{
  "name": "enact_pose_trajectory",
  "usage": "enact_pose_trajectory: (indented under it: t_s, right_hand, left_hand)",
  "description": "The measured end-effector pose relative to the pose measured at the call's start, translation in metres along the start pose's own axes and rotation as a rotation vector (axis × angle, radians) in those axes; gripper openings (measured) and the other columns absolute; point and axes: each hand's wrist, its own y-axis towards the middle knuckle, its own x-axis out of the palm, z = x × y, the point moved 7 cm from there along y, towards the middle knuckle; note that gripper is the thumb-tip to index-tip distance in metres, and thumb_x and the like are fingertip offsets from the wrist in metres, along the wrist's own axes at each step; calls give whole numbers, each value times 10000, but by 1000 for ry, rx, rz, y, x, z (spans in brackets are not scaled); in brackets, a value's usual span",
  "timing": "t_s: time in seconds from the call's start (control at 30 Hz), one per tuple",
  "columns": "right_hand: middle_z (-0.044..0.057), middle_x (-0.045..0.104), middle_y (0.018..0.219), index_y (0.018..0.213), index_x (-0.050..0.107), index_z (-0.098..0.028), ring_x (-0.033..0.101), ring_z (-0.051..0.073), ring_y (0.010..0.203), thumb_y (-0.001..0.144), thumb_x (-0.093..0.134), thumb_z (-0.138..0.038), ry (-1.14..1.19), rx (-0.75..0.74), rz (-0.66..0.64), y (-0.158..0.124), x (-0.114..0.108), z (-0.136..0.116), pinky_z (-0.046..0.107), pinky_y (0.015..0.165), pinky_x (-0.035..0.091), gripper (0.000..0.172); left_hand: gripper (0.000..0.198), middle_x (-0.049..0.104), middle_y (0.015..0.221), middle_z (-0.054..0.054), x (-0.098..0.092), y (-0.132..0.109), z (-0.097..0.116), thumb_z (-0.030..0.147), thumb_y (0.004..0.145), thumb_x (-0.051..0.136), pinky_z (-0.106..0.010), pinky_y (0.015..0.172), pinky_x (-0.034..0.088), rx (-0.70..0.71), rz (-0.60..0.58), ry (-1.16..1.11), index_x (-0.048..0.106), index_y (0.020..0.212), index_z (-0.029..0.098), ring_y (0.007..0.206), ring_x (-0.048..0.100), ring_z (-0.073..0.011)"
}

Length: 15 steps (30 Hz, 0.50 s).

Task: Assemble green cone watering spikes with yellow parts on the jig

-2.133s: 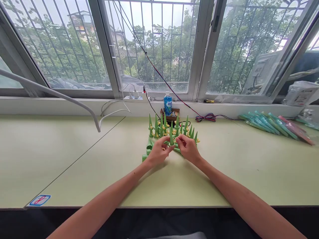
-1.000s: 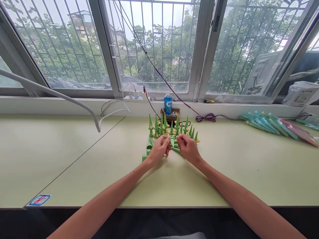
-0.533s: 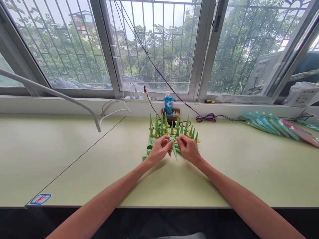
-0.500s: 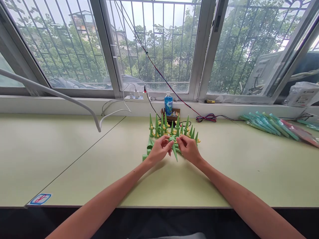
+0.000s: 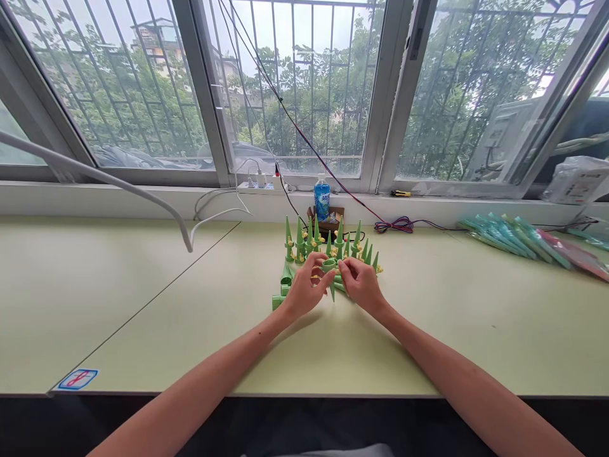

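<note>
Between my hands is a green plastic spike, its round hollow end up and its tip pointing down. My left hand has its thumb and fingers around the spike's wide end. My right hand pinches at the right side of that end; whatever small part lies between its fingertips is too hidden to make out. Just beyond stand several green spikes with small yellow valves on them, tips up. More green spikes lie on their sides by my left hand, partly covered by it.
A blue liquid bottle stands by a small brown box at the sill. Coiled cable lies right of it. Bagged green and pink pieces lie far right. A white tube hangs over the left of the table.
The held spike has tilted: its tip now points more steeply down and its open round end faces up. Both hands have stayed nearly in place, the left fingers shifting a little.
</note>
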Motion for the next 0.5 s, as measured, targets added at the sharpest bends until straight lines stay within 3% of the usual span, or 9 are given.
enact_pose_trajectory:
  t_s: [0.1, 0.23, 0.33, 0.5]
  right_hand:
    - [-41, 448, 482, 696, 470, -202, 399, 110, 438, 926, 430, -462, 39, 2, -1, -1, 0, 0, 241, 474, 328, 349]
    - [-40, 456, 507, 742, 483, -205, 421, 111, 445, 936, 413, -467, 86, -2, 2, -2, -1, -1, 239, 475, 342, 333]
    - [-37, 463, 532, 765, 491, -204, 429, 111, 453, 937, 407, -476, 104, -8, -5, -3, -1, -3, 240, 478, 351, 332]
    - [-36, 475, 560, 781, 504, -201, 437, 107, 468, 935, 419, -465, 124, -24, -45, -3, 1, -5, 237, 496, 367, 317]
  left_hand:
    - [385, 528, 937, -24, -3, 2, 0, 485, 857, 542, -217, 480, 531, -31, 52, -86, 437, 1115, 218, 628, 591, -92]
    - [463, 551, 692, -19, -5, 4, -11, 592, 877, 420, -205, 406, 473, -172, 61, -203, 520, 788, 149, 511, 567, -103]
    - [629, 528, 519, -36, 2, 2, -22, 676, 853, 357, -208, 344, 400, -336, -68, -266, 513, 575, 134, 389, 513, -105]
    - [720, 644, 638, -117, 19, -6, -30, 738, 813, 345, -230, 386, 424, -516, -280, -421, 619, 628, 99, 427, 558, -128]
